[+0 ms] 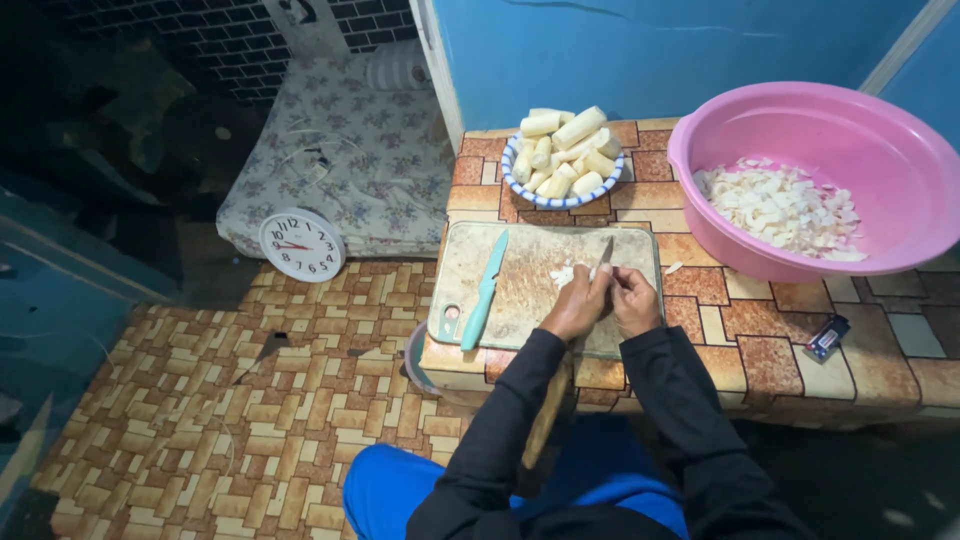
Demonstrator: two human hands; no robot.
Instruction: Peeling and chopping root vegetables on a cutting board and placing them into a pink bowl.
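**Cassava slicing, part-way through**

Done: round pink plastic basin (pixel 880 120), well right of the hands, holds a layer of thin white slices (pixel 780 208).
Left: blue-and-white rimmed bowl (pixel 512 172), beyond the hands, heaped with peeled pale root pieces (pixel 565 150).
In hand: left hand (pixel 577 304) and right hand (pixel 634 298) meet over the worn rectangular cutting board (pixel 530 290); one grip is closed on a dark-bladed knife (pixel 604 252), which hand I cannot tell. Small white chips (pixel 563 273) lie just beyond the fingers.
Idle: teal-handled knife (pixel 484 292), left of the hands.
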